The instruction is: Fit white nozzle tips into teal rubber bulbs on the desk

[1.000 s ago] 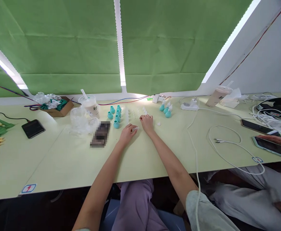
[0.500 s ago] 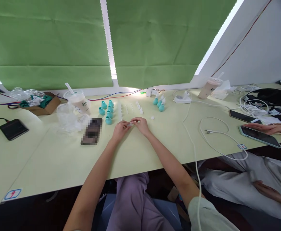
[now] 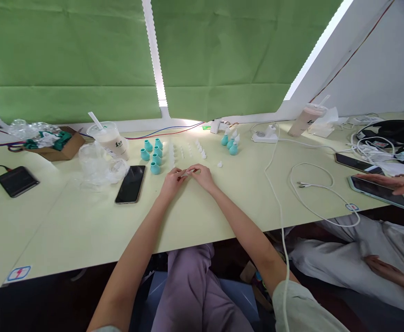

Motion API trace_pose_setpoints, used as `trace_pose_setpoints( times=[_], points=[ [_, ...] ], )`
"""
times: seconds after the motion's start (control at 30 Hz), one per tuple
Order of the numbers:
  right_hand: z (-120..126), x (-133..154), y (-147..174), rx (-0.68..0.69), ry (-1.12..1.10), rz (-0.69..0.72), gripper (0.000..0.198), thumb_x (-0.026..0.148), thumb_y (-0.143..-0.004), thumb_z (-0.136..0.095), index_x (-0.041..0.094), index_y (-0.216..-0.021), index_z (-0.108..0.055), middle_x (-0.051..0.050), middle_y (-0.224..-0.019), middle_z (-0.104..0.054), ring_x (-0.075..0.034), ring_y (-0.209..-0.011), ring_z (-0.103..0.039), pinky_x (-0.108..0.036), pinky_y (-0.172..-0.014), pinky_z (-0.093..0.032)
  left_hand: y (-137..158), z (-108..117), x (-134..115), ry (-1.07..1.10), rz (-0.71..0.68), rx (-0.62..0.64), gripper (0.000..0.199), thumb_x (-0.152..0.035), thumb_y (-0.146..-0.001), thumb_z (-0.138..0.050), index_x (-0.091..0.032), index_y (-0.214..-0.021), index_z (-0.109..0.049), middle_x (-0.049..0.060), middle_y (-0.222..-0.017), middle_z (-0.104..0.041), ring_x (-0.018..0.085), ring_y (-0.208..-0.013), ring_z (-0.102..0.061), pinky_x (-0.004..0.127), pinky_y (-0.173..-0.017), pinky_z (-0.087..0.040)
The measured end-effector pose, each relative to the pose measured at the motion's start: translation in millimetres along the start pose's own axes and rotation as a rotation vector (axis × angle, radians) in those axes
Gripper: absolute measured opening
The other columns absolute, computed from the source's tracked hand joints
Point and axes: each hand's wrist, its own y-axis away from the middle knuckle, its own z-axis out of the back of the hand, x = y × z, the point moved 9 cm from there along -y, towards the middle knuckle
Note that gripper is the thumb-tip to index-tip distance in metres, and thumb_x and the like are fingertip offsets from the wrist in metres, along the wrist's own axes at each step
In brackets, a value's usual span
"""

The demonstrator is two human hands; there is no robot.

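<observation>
My left hand [image 3: 172, 181] and my right hand [image 3: 202, 177] meet over the table, fingertips pinched together on a small clear-white piece [image 3: 187, 174]. Its exact kind is too small to make out. Just beyond my fingers stand rows of tiny white parts [image 3: 182, 152], a clear strip-like row [image 3: 172, 155] and white cone-shaped tips [image 3: 201, 150]. Left of these are several open-necked teal bulbs [image 3: 156, 159]. Farther right, teal bulbs [image 3: 233, 148] carry white pointed tips. One loose white tip [image 3: 220, 164] lies right of my right hand.
A phone [image 3: 130, 184], a crumpled plastic bag [image 3: 96, 166] and a drink cup [image 3: 112, 140] are at left, with a cardboard box [image 3: 67, 145] behind. Rightward lie a white cable [image 3: 277, 198], a power strip [image 3: 264, 136] and another person's hand [image 3: 400, 181] on a tablet [image 3: 377, 191].
Both my hands stay together on the small piece, with only slight finger movement. The view has shifted a little. At right, the other person's hand has moved over the tablet.
</observation>
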Motion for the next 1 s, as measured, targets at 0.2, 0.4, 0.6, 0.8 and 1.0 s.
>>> trace_pose_setpoints(
  times=[0.2, 0.4, 0.6, 0.8, 1.0],
  points=[
    [-3, -7, -3, -0.018, -0.155, -0.024, 0.014, 0.035, -0.072, -0.063, 0.022, -0.074, -0.070, -0.001, -0.087, -0.067, -0.013, -0.076, -0.060, -0.028, -0.076, -0.046, 1, 1, -5, 0.002, -0.039, -0.037, 0.029, -0.031, -0.086, -0.046, -0.021, -0.106, -0.066, 0.006, -0.093, -0.057, 0.011, -0.067, -0.056, 0.026, -0.069, -0.049],
    [4, -3, -2, -0.081, -0.183, 0.030, 0.017, 0.038, -0.070, -0.066, 0.022, -0.074, -0.070, -0.003, -0.091, -0.064, -0.012, -0.071, -0.059, -0.026, -0.069, -0.049, 0, 4, -7, 0.055, -0.011, -0.052, 0.029, -0.030, -0.085, -0.049, -0.022, -0.108, -0.065, 0.006, -0.093, -0.057, 0.012, -0.073, -0.057, 0.027, -0.072, -0.051],
    [8, 9, 0, -0.092, -0.103, 0.111, 0.019, 0.038, -0.075, -0.062, 0.021, -0.071, -0.070, -0.003, -0.090, -0.062, -0.011, -0.072, -0.058, -0.027, -0.071, -0.048, 0, 5, -5, 0.130, 0.002, -0.074, 0.030, -0.029, -0.083, -0.051, -0.019, -0.108, -0.065, 0.006, -0.093, -0.056, 0.012, -0.074, -0.058, 0.027, -0.071, -0.052],
    [1, 24, 7, -0.053, -0.004, 0.274, 0.017, 0.034, -0.083, -0.055, 0.021, -0.078, -0.066, -0.003, -0.088, -0.058, -0.013, -0.074, -0.056, -0.029, -0.075, -0.046, 0, 3, -4, 0.168, 0.001, -0.067, 0.030, -0.030, -0.083, -0.050, -0.020, -0.107, -0.065, 0.005, -0.091, -0.056, 0.012, -0.074, -0.057, 0.027, -0.071, -0.052],
    [-1, 21, 7, -0.049, 0.002, 0.283, 0.016, 0.031, -0.085, -0.051, 0.020, -0.077, -0.060, -0.002, -0.087, -0.056, -0.012, -0.073, -0.054, -0.028, -0.074, -0.045, -1, 1, -3, 0.169, -0.003, -0.064, 0.029, -0.030, -0.083, -0.050, -0.021, -0.106, -0.066, 0.005, -0.089, -0.056, 0.012, -0.072, -0.056, 0.027, -0.069, -0.052]
  ],
)
